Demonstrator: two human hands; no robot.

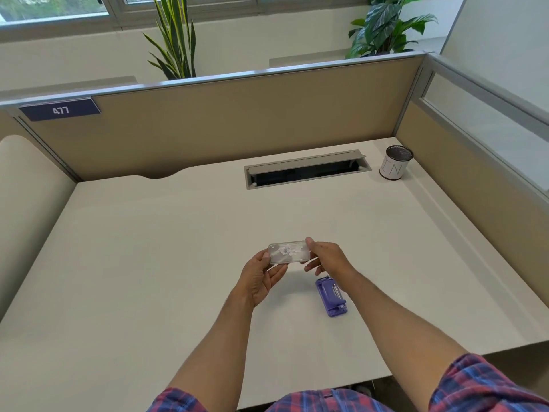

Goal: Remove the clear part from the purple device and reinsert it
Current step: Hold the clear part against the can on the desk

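The clear part (pixel 288 252) is held above the desk (pixel 148 263) between both hands. The left hand (pixel 261 275) grips its left end with thumb and fingers; the right hand (pixel 325 258) pinches its right end, thumb on top. Small white pieces show inside the clear part. The purple device (pixel 331 295) lies flat on the desk just below the right hand, partly hidden by the right wrist, apart from the clear part.
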